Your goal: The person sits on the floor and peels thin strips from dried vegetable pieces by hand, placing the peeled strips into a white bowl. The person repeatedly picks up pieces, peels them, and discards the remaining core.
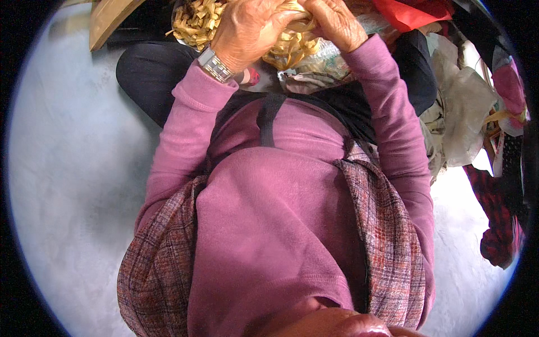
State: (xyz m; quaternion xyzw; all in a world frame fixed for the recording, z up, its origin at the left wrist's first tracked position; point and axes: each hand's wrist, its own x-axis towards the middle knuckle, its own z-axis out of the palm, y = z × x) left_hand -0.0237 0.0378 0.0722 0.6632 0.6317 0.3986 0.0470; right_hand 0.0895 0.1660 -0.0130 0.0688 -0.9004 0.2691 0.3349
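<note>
My left hand (251,33), with a metal-band watch on its wrist, is at the top edge of the view. Its fingers close on a band of flat, straw-coloured plant-fibre strips (298,7). From the other side my right hand (334,24) pinches the same strips, its thumb pointing inward. Below the hands hangs a loose, looped bunch of these strips (290,52). Left of my left hand lies a heap of knotted or plaited strips (196,23), partly in a pale-rimmed container. The fingertips are partly hidden, and the top edge cuts off the work.
Dark-trousered knees spread to both sides. Under the strips lies a clear plastic bag (322,57). A wooden edge (111,21) stands at upper left. To the right are red material (414,12), a greyish plastic bag (463,101) and a dark red checked cloth (494,215) above a pale floor (76,168).
</note>
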